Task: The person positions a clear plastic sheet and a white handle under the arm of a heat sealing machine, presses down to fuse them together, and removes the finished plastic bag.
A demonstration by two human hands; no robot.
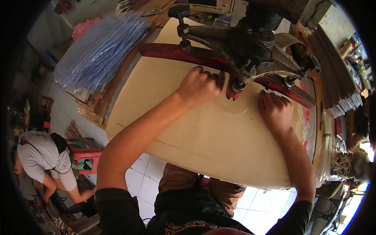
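Observation:
My left hand [201, 85] is closed in a pinch just under the red bar [188, 55] of a press. To the right of the press's middle, my right hand [275, 109] is closed too, close to the bar's right part. Between both hands a thin, clear plastic sheet [235, 107] shows faintly, its lower edge curved; my fingers seem to hold its two sides, though fingertips are partly hidden. Beneath lies a wide tan board [192, 129]. Above stands the press head [254, 47], dark metal with spread arms and screw knobs.
A stack of bluish clear plastic sheets [103, 51] lies at the left. Thin sheets [335, 74] are piled along the right edge, near a bundle of clear strips [326, 145]. At lower left a person [51, 156] bends beside a red stool [87, 154].

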